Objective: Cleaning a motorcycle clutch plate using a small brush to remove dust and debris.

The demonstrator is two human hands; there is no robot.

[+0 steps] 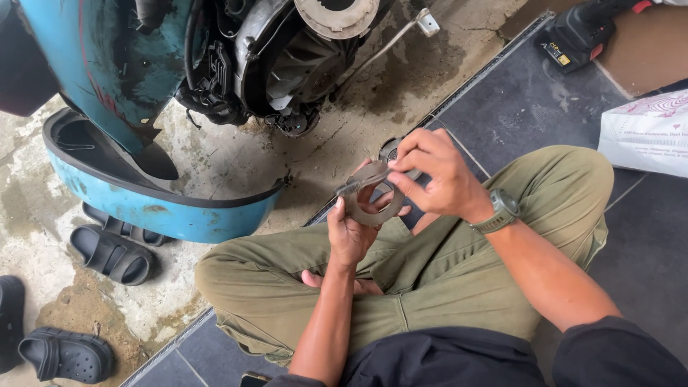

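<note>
Item in my left hand [349,233]: curved metal brake shoe [373,201], dull grey and worn, gripped from below at chest height above my crossed legs. My right hand [433,175] pinches its upper end. Long axis tilts up-right. Beyond: blue scooter [136,79], cracked concrete floor [236,154], black sandals [111,252].

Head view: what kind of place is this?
Likely an informal scooter repair spot: a stripped blue scooter with its engine exposed on cracked concrete, a cordless power tool nearby, both hands holding a curved metal part.
</note>
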